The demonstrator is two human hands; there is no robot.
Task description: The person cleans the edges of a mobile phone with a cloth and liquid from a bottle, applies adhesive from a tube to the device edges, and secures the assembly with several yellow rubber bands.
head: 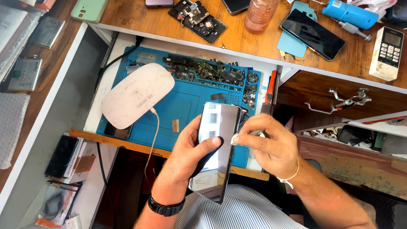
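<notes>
Glossy black glass fills the middle of the view: a slim black smartphone with a mirror-like screen (217, 148) is held upright over the person's lap, just in front of the table's (123, 42) near edge. The left hand (190, 150) wraps around its left side from behind, thumb laid across the lower part of the screen, with a dark cloth tucked between palm and phone. The right hand (271, 146) is closed in a pinch on a small white wad of cleaning tissue (235, 138), pressing it against the phone's right edge; a slim grey tool lies under those same fingers, though how it is gripped is unclear.

Behind the phone, a blue silicone repair mat (186, 106) covers the table, its far compartments packed with small dark phone parts. A white oval curing lamp (137, 94) sits on the mat's left part, a thin white cable trailing from it toward the person. On the wooden shelf above lie a second black phone with a dark screen (313, 34) on a light blue case, a blue cylindrical tool (349, 12) and a white remote-style handset (386, 53).
</notes>
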